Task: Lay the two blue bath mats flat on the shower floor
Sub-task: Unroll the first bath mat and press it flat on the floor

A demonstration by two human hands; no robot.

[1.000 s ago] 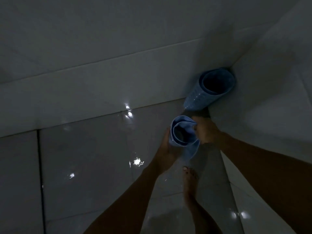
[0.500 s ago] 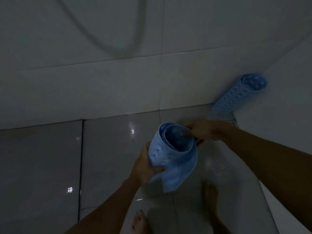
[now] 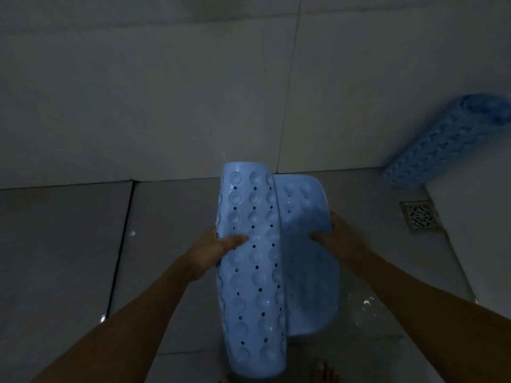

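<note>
Two mats: neither flat yet.
Held mat (image 3: 253,261): half unrolled since a moment ago, so spreading has begun.
Left hand (image 3: 214,248): closed on its rolled part.
Right hand (image 3: 336,239): pinching its free edge.
Other mat (image 3: 442,145): rolled in the corner.

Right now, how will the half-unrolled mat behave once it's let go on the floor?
The mat, gripped by the left hand and right hand, looks floppy yet springy; its rolled part will probably recurl. Its suction cups may grab the glossy floor.

Open wet floor tiles (image 3: 171,244) left of held mat (image 3: 253,272): free passage. Right side tighter: floor drain (image 3: 419,215), rolled mat (image 3: 442,145) propped in corner. Wall (image 3: 193,92) closes off far side.
</note>
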